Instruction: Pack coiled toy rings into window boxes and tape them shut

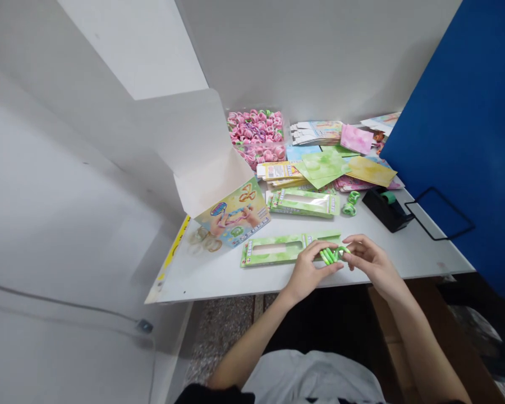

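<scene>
Between my two hands, just above the table's front edge, is a green and white twisty ring toy point(329, 256). My left hand point(311, 268) is closed around its coiled left part. With fingertips and thumb, my right hand point(368, 259) pinches the loop at its right end. Behind my left hand a flat green window box point(273, 251) lies on the table, partly covered by that hand. Further back are more green window boxes point(305, 203), stacked. Two green ring coils point(349, 210) sit to the right of that stack.
An open display carton point(235, 216) stands at the left. Behind it, a clear bin point(256, 147) holds many pink rings. Coloured cards point(324, 167) and folded boxes point(317, 132) are piled at the back. A black tape dispenser point(387, 209) is at right, beside a blue panel point(458, 140).
</scene>
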Action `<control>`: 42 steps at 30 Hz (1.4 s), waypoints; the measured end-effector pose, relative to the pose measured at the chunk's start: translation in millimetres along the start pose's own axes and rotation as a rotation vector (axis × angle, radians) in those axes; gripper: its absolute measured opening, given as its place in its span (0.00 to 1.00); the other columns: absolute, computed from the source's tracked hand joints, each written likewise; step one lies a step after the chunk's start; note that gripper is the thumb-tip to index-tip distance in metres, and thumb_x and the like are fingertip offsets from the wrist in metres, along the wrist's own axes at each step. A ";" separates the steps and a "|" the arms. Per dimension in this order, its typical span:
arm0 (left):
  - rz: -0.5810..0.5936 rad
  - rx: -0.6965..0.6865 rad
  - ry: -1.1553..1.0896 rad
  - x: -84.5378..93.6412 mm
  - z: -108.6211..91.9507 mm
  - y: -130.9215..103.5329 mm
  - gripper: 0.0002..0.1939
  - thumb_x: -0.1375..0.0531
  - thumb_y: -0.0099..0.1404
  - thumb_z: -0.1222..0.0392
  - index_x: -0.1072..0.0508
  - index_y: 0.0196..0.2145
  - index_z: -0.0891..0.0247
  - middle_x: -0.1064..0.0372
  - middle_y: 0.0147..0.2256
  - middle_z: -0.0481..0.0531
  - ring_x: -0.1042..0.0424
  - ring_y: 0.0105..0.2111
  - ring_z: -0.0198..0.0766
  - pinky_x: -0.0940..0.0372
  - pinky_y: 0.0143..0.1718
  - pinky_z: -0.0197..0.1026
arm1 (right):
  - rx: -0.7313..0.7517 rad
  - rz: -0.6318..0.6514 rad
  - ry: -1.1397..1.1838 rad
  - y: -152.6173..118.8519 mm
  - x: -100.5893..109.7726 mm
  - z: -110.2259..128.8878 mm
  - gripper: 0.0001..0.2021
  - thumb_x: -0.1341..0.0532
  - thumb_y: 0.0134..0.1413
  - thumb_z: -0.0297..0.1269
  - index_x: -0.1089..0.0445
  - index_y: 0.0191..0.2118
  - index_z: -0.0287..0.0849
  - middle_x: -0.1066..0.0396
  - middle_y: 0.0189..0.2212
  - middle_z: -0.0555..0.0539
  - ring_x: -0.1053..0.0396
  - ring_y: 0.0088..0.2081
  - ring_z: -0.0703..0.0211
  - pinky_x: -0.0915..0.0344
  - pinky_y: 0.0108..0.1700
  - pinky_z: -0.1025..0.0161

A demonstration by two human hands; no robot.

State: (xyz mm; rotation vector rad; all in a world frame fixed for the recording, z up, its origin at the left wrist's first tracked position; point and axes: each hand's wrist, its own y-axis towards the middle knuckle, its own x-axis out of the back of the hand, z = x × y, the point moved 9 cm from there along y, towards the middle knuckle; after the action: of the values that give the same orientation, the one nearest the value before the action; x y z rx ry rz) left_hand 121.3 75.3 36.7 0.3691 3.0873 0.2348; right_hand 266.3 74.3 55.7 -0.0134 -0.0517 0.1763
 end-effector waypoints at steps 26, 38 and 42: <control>-0.349 0.063 0.264 64.6 20.6 -10.0 0.06 0.45 0.54 0.69 0.37 0.29 0.60 0.38 0.34 0.46 0.33 0.26 0.30 0.37 0.21 0.31 | -0.072 -0.086 -0.078 -19.9 12.5 -2.3 0.19 0.29 0.50 0.52 0.35 0.37 0.46 0.42 0.21 0.57 0.46 0.24 0.64 0.49 0.29 0.65; 0.020 0.445 -0.172 49.4 36.3 -24.9 0.13 0.34 0.50 0.60 0.24 0.34 0.65 0.26 0.30 0.48 0.22 0.26 0.37 0.26 0.28 0.38 | -0.063 -0.185 0.004 -9.4 35.2 -24.7 0.17 0.26 0.47 0.50 0.26 0.36 0.45 0.29 0.22 0.52 0.32 0.28 0.61 0.35 0.35 0.64; -0.046 0.432 -0.019 61.7 33.0 -19.9 0.12 0.36 0.51 0.64 0.22 0.36 0.66 0.28 0.23 0.45 0.26 0.19 0.32 0.31 0.21 0.32 | -0.061 -0.266 -0.062 -5.5 38.4 -18.6 0.17 0.26 0.43 0.51 0.23 0.33 0.44 0.26 0.25 0.49 0.32 0.25 0.61 0.32 0.31 0.62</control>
State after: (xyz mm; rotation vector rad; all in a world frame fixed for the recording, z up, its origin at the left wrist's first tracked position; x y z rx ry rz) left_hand 58.1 75.6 0.7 0.3025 3.1010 -0.4412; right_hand 306.0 75.5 39.2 -0.0617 -0.1194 -0.0910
